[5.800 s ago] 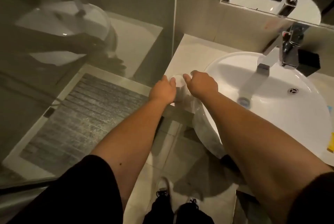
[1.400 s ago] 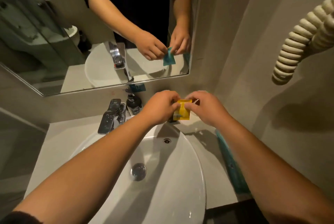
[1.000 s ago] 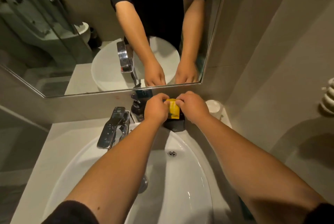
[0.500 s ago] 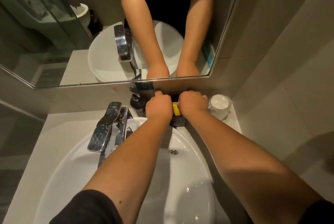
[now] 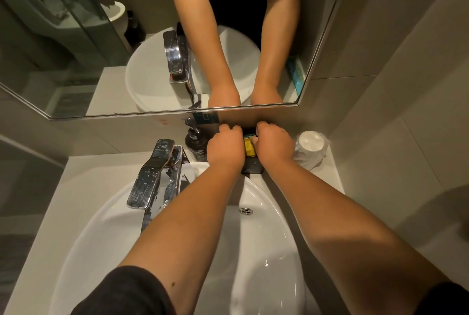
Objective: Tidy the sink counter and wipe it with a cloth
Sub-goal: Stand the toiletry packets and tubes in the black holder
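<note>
My left hand (image 5: 224, 145) and my right hand (image 5: 272, 143) reach over the white basin (image 5: 106, 233) to the back of the counter. Both are closed around a small yellow sachet (image 5: 249, 148), which sits in a black tray (image 5: 252, 168) against the wall under the mirror. Only a strip of the sachet shows between my hands. My fingertips are hidden behind my knuckles.
A chrome tap (image 5: 154, 175) stands left of my arms, with a dark pump bottle (image 5: 195, 139) behind it. A wrapped white cup (image 5: 311, 148) sits upside down in the right corner. A mirror (image 5: 101, 48) hangs above, and the counter (image 5: 83, 182) surrounds the basin.
I turned from the white cup at the basin's left to the back wall. Both hands carried the yellow sachet forward and down into the black tray, where they now stay.
</note>
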The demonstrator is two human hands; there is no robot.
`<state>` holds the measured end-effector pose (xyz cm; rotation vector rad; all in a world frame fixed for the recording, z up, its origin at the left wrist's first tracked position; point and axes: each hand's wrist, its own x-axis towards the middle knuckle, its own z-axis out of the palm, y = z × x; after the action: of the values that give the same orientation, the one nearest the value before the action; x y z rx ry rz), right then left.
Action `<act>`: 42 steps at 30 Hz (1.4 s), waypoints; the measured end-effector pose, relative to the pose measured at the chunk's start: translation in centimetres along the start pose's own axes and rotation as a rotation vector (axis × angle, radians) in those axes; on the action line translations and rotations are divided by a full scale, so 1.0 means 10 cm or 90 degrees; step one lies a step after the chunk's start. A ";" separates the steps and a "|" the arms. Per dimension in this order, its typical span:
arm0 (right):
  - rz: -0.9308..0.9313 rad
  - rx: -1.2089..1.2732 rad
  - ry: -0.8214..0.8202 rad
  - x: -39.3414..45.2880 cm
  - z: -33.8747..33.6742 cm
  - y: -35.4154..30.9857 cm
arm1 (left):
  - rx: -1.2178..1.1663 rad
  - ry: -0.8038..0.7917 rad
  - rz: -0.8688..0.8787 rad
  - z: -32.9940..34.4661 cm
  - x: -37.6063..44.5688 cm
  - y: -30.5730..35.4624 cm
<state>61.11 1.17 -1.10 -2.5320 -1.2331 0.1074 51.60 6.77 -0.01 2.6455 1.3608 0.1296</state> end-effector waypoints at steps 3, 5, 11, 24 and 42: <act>0.023 0.007 -0.010 0.02 -0.01 0.00 | -0.040 0.026 -0.011 -0.03 -0.01 0.02; 0.030 0.018 -0.009 0.01 -0.02 0.00 | -0.061 0.030 -0.024 -0.07 -0.03 0.03; 0.040 0.127 0.052 -0.20 -0.38 0.09 | -0.212 0.065 -0.100 -0.16 -0.27 0.07; 0.240 -0.129 -0.048 -2.40 -0.36 1.19 | 0.067 -0.080 0.314 0.40 -1.05 -0.41; 0.369 -0.007 -0.064 -2.47 -0.45 1.30 | 0.070 -0.080 0.319 0.39 -1.04 -0.44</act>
<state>56.43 -26.63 -2.77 -2.8428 -0.4930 0.3617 42.62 0.36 -4.71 2.9717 0.6641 -0.0531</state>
